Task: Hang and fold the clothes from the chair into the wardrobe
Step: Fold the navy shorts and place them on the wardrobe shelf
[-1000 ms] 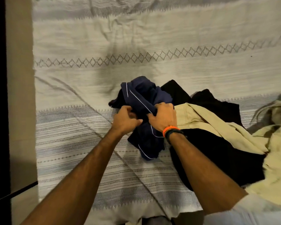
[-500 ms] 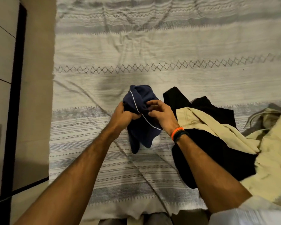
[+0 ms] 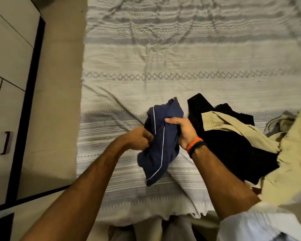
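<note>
Navy garment (image 3: pixel 161 145) w/ white piping; black garment (image 3: pixel 233 150); beige garment (image 3: pixel 292 164); bedspread (image 3: pixel 181 58) white w/ grey stripes, diamond row.

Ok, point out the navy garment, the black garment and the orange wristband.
navy garment (image 3: pixel 161 153): head view, on the bunched cloth between the hands.
black garment (image 3: pixel 233 148): head view, on its flat middle.
orange wristband (image 3: pixel 194 143): head view, on the band at the right wrist.

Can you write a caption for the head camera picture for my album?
Both hands, left and right, grip a bunched navy garment over the striped bedspread.
</note>
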`<state>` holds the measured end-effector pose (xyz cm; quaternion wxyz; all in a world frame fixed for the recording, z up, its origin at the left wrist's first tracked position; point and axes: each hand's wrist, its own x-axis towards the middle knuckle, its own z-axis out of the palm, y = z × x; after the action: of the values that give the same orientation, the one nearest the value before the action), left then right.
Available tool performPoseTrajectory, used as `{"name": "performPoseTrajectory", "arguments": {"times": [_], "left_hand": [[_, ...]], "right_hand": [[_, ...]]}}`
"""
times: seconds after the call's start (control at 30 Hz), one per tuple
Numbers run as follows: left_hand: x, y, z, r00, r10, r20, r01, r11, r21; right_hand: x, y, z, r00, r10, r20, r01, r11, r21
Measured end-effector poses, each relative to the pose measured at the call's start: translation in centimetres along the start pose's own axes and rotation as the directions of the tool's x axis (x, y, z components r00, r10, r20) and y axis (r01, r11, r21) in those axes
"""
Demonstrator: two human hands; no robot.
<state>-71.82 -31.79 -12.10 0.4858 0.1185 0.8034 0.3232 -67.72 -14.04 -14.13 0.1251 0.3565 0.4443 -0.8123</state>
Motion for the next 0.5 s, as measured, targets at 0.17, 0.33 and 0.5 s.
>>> {"name": "performPoseTrajectory", "arguments": {"times": [0.17, 0.33, 0.5], "left_hand": [[-2.2, -0.7, -2.1, 0.961, -0.131, -0.245, -0.019, 0.85, -0.527], [-5.7, -0.1, -5.2, 0.969, -0.14, -0.202, -0.072, 0.623, -0.779], [-8.3, 1.6, -8.0, 0.999, 0.022, -0.023, -0.031, 0.507, -0.861]], "right_hand": [[-4.4, 0.5, 4.1, 0.982, -0.136, 0.131, 0.112, 0.977, 0.18], [-8.7, 0.4, 8.0, 0.954, -0.249, 0.166, 0.236, 0.967, 0.095], [-12.1, 0.1, 9.4, 0.928, -0.323, 0.185, 0.337, 0.94, -0.047]]}}
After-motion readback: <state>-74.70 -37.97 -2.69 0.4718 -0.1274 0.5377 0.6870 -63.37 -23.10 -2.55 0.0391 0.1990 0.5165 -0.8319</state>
